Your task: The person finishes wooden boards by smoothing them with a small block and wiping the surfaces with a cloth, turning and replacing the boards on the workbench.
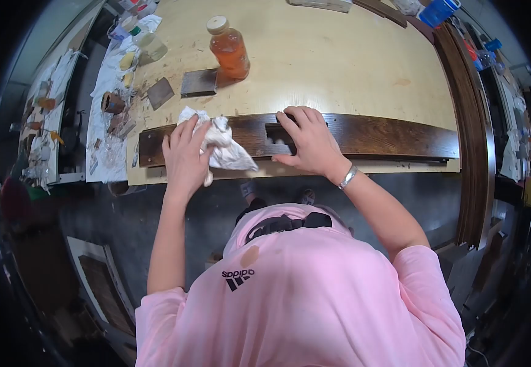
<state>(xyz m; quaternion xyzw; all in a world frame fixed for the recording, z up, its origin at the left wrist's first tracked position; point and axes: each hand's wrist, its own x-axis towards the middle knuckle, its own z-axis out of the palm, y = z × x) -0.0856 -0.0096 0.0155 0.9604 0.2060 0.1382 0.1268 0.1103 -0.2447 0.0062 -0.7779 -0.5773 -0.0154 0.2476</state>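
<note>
Two bare hands of mine are on a long, dark-brown wooden plank (388,136), which lies lengthwise along the near edge of a pale yellow, scuffed worktable (351,67). With my left hand (186,145) I hold a crumpled white cloth (235,158) against the plank's left part, my fingers bent over the bunched fabric; one corner of it spreads out to the right, and a bit dangles below my wrist side. My right hand (310,136) is wide, thumb well apart from the fingers, and rests across the plank just beside a rectangular opening (whether I am gripping the wood or only steadying it, I cannot tell). A silver metal bracelet (348,177) circles that wrist.

Beyond the cloth, a flat, dark rectangular block (199,83) lies on the worktable, with a thin, grey-brown square sheet (160,93) near its left side. Just right of the block stands a clear bottle of orange liquid (232,55) with a whitish cap. Long, dark-brown boards (466,122) run along the worktable's right side, and my pink short-sleeved shirt (320,281) fills the foreground.
</note>
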